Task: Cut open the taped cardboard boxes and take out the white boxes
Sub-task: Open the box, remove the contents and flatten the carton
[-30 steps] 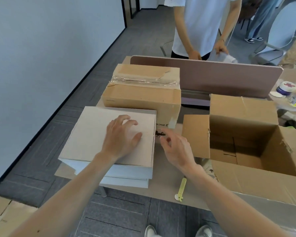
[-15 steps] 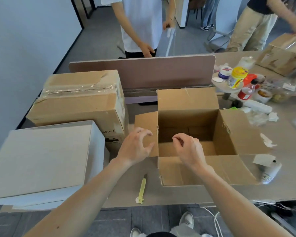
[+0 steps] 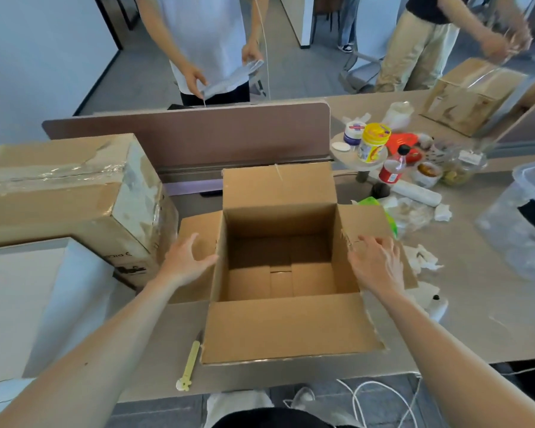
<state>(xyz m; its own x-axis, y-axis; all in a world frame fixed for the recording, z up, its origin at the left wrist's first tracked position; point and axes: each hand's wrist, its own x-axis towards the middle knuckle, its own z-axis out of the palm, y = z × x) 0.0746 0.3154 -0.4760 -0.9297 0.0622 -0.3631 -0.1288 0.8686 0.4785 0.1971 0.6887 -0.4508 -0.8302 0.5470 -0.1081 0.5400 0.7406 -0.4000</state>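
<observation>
Office desk, grey top, brown partition along its far edge.

- Open cardboard box, middle of the desk, near flap reaching the front edge. All four flaps are folded out; the inside shows bare cardboard only.
- Left hand: wide, fingers spread at the left flap, holding nothing; contact cannot be told.
- Right hand: wide, flat on the right flap, holding nothing.
- Taped cardboard box, left side by the partition, tape uncut, contents hidden.
- White boxes, stacked at the front left corner, already out.
- Yellow cutter, at the front edge, just beside the near flap.

Handling note: the emptied box probably gets cleared next. Grip both side walls evenly and lift rather than slide, or the near flap may knock the cutter off the edge.
</observation>
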